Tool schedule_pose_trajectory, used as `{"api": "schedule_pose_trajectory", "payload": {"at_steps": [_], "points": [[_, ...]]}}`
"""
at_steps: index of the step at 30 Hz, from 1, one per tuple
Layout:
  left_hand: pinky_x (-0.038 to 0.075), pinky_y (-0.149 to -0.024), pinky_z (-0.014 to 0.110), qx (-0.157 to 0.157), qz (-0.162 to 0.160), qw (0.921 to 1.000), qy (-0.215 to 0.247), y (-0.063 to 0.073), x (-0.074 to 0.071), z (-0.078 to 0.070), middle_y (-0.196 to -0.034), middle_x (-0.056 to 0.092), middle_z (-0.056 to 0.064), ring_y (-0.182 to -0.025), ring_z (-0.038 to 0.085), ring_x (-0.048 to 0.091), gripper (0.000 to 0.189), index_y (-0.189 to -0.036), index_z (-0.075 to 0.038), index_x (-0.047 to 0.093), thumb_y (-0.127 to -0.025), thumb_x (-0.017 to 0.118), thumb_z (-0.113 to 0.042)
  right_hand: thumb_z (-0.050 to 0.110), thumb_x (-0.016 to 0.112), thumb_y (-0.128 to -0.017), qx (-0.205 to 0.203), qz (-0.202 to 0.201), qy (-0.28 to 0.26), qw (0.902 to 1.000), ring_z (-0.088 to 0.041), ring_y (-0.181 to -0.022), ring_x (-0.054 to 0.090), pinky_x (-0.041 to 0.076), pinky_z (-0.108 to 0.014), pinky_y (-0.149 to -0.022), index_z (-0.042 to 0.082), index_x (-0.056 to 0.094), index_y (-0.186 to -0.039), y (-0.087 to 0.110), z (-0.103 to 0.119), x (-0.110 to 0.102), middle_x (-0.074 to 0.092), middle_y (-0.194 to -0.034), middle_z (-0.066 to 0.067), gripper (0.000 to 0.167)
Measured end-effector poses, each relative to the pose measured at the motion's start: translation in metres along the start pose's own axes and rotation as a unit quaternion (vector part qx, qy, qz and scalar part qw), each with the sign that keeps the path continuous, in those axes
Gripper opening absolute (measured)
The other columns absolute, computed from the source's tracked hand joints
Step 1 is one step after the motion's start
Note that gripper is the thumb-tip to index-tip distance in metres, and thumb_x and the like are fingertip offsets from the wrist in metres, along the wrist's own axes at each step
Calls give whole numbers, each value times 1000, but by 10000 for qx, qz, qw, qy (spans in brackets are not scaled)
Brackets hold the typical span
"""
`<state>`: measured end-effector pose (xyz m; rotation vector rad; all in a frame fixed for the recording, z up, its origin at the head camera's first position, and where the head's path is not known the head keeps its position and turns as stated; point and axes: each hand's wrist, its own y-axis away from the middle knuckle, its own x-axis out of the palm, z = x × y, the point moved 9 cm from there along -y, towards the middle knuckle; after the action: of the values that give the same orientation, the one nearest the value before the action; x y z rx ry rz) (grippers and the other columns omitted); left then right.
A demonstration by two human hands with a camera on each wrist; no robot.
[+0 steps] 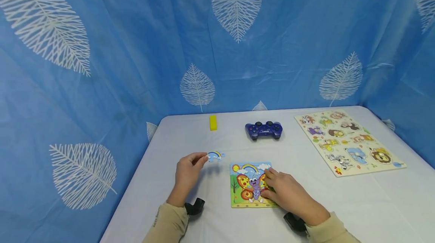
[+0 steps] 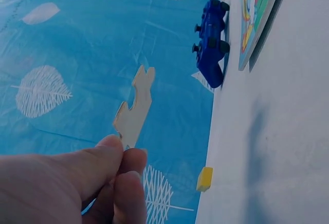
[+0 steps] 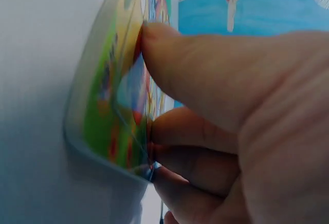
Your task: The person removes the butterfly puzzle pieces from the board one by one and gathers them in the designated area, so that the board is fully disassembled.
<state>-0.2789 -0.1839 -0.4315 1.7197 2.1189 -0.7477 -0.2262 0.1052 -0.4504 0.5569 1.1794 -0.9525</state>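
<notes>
My left hand pinches a small jigsaw piece between thumb and fingers, above the table to the left of the puzzle. A rainbow on blue faces up on it in the head view; the left wrist view shows the plain wooden back of this piece. On the table lies a square butterfly puzzle board. My right hand rests on its right side, thumb and fingertips spread over the butterfly's right wing, partly hiding it. In the right wrist view the thumb and fingers touch the board's glossy face.
A yellow block and a blue game controller sit toward the back of the white table. At the right lies a large wooden animal puzzle board. Blue cloth with white leaves hangs behind the table.
</notes>
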Motion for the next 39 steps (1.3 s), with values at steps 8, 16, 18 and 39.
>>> {"api": "schedule_pose_trajectory", "payload": {"at_steps": [8,16,18,39], "points": [[56,-72,29,-113,162,9998,78,-1,1,5,-95,77,6,-83,13,69,19,-110,-14,80,-96,75,-25,32,77,-92,-94,11,-359,9993,-48,-133,54,48,-59,-102,-3,72,-125,-2,-3,-3,60,-140,-28,47],[54,-67,29,-297,366,9989,-25,-4,-3,15,-94,76,2,-80,12,66,14,-106,-11,81,-95,75,-17,32,76,-93,-64,75,-462,9989,-48,-135,53,46,-59,-104,-1,73,-121,-2,-5,0,59,-141,-28,43],[53,-65,29,-394,416,9983,-34,-4,-5,18,-93,76,2,-78,13,65,14,-105,-11,81,-95,75,-17,32,76,-93,-49,78,-470,9989,-48,-135,52,46,-59,-105,-1,73,-121,-1,-5,0,59,-141,-27,43],[50,-66,31,-461,488,9924,-1035,-4,5,28,-84,74,0,-74,12,61,10,-94,-9,81,-88,74,-13,30,77,-93,225,146,-362,9990,-45,-136,52,45,-59,-107,-2,73,-123,-1,-13,0,59,-142,-25,44]]}}
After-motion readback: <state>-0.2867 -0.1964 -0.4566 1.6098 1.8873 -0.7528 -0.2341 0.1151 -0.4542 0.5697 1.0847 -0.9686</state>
